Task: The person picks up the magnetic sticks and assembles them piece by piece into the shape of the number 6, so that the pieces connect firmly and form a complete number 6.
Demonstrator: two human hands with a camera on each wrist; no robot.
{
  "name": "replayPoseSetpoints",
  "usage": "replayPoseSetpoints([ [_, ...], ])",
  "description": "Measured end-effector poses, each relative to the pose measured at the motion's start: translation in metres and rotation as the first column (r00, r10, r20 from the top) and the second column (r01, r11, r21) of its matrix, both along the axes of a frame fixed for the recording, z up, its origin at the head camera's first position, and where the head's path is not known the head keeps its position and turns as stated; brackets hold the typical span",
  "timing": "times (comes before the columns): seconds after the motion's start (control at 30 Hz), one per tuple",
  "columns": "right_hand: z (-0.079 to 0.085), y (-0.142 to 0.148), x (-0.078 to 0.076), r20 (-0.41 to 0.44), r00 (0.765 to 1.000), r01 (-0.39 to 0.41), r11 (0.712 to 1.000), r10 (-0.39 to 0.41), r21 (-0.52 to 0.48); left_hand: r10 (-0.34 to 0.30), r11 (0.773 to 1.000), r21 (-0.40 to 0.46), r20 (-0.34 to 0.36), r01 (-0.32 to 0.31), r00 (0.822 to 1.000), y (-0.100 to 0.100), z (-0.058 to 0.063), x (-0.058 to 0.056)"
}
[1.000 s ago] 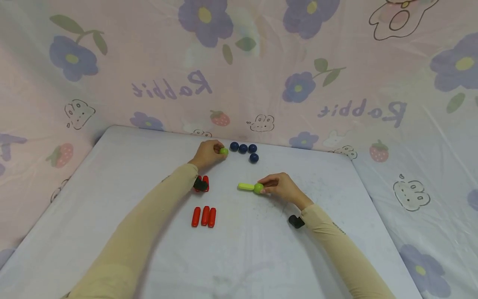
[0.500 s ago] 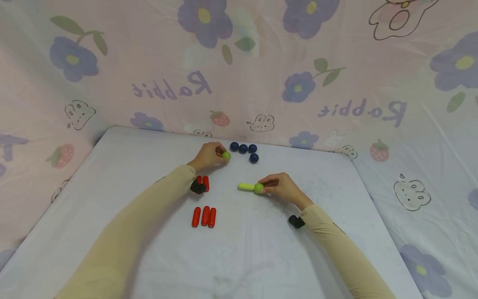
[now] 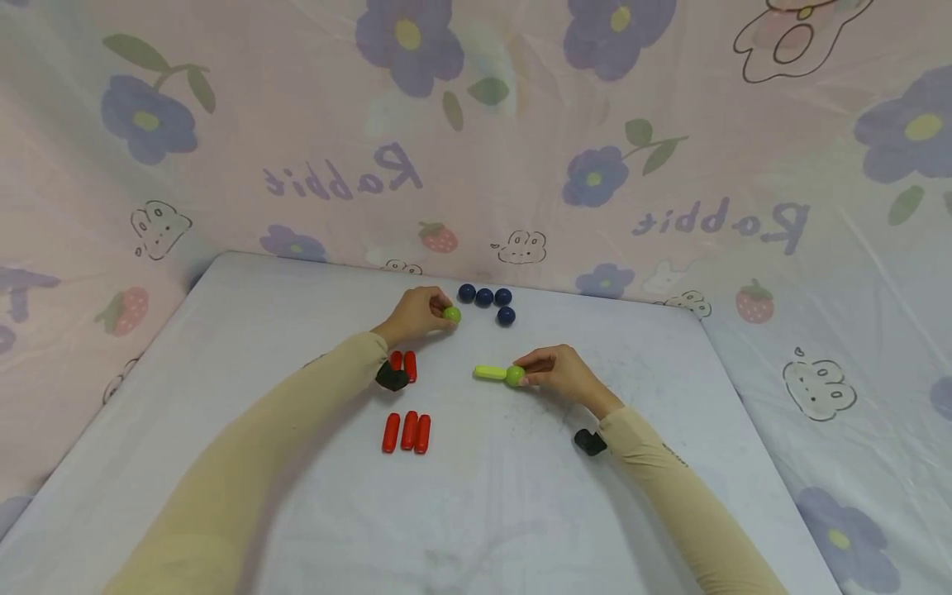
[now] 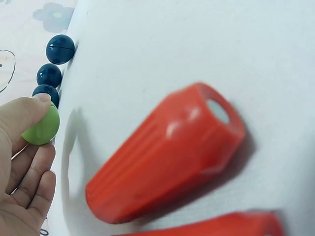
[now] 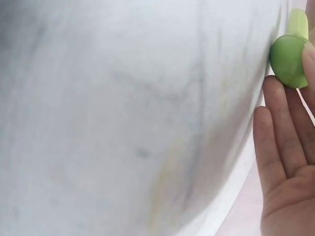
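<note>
Between thumb and fingers, my left hand [image 3: 418, 316] pinches a small green ball [image 3: 452, 315], left of the dark blue balls. The left wrist view shows that ball [image 4: 44, 127] with the thumb laid over its top. My right hand [image 3: 565, 376] holds a second green ball [image 3: 515, 376] by its right side, at the middle of the table. A short yellow-green rod [image 3: 489, 373] meets this ball on the left, end to ball. In the right wrist view the rod [image 5: 297, 23] stands behind the ball [image 5: 287, 59], and the other fingers are extended.
Several dark blue balls [image 3: 484, 297] lie near the white table's [image 3: 595, 512] back edge. Three red rods [image 3: 409, 430] lie at front left; more red rods [image 3: 411, 367] lie beneath the left wrist, one showing a silvery end [image 4: 217, 111]. A printed curtain [image 3: 476, 165] hangs behind.
My left hand has moved slightly toward me and to the right with its green ball, away from the back edge. The right hand, its ball and the yellow-green rod stay in place.
</note>
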State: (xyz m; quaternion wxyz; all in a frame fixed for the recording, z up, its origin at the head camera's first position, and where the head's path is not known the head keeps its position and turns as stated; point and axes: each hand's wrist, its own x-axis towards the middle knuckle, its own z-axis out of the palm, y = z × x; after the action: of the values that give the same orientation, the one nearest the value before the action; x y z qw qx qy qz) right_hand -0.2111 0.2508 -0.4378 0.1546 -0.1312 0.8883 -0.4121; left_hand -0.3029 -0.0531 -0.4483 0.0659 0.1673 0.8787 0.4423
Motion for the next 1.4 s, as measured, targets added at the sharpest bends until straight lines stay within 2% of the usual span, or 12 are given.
replayPoseSetpoints([
  [0.5,-0.002,0.000,0.000,-0.019,1.000,-0.004,1.000,0.003,-0.009,-0.052,0.998,-0.021,0.023,0.052,0.998,-0.005,-0.002,0.011],
  [1.0,-0.003,0.000,0.001,-0.018,1.000,0.001,1.000,-0.001,-0.012,-0.140,0.989,-0.035,0.028,0.141,0.990,0.003,-0.007,0.037],
  [1.27,-0.003,-0.001,-0.001,-0.022,1.000,0.005,1.000,-0.005,-0.007,-0.160,0.985,-0.057,0.037,0.162,0.986,0.005,-0.003,0.049],
  [1.4,-0.003,0.000,0.000,-0.022,1.000,0.006,1.000,-0.006,-0.010,-0.178,0.983,-0.039,0.054,0.180,0.983,0.006,-0.003,0.054],
])
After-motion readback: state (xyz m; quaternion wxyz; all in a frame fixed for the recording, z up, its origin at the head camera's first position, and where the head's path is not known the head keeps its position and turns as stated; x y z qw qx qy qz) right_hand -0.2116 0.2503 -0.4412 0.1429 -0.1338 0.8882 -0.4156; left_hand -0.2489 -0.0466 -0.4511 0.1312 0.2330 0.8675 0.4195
